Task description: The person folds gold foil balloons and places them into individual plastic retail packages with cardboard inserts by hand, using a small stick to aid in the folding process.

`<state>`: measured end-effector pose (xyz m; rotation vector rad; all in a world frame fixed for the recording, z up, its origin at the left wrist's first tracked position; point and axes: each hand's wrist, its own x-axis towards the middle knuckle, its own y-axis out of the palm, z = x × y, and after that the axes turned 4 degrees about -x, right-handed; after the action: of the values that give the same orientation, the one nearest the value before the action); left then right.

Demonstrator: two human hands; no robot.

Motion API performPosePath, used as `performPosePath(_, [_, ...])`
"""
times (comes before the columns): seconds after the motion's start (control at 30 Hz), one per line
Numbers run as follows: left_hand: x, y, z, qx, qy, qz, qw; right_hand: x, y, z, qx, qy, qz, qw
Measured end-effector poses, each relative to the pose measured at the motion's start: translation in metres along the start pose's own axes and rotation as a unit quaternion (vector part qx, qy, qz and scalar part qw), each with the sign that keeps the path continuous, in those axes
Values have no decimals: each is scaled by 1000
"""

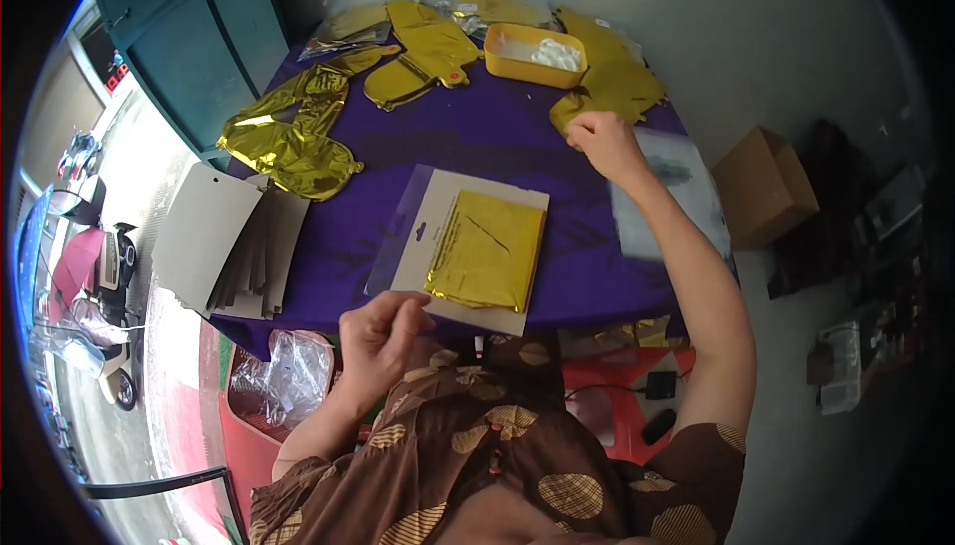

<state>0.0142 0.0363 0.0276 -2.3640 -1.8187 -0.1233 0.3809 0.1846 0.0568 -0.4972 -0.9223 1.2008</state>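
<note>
My left hand (381, 343) is closed with curled fingers beside the near edge of a pale cardboard card (413, 242). Whatever is in its fingers, if anything, is hidden. On that card lies a folded gold foil balloon (497, 252), with a clear plastic bag (393, 237) showing at the left edge. Farther off at the right, my right hand (605, 145) is closed in a pinch at the near edge of a flat gold foil balloon (622, 88). The pinched part is covered by my fingers.
A yellow tub (507, 69) with white material stands at the back. More gold foil balloons (288, 132) lie at left, above a stack of grey cards (204, 237). Clear plastic bags (647, 217) lie at right on the purple cloth (473, 147). A red bin (261, 426) stands below.
</note>
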Motion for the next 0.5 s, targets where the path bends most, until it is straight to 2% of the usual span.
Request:
performPosePath(0.07, [12, -5, 7, -5, 65, -69, 996, 21, -3, -2, -52, -20, -25, 998])
performPosePath(0.2, [29, -30, 25, 29, 95, -168, 981, 75, 8, -14, -88, -36, -32, 995])
performPosePath(0.27, [36, -37, 34, 5, 110, -200, 973, 104, 20, -19, -107, -48, -35, 992])
performPosePath(0.4, [38, -40, 46, -19, 86, -220, 971, 160, 41, -21, -168, -102, -20, 980])
performPosePath(0.5, [35, -39, 43, 30, 82, -218, 972, 202, 64, -22, -212, 2, 25, 977])
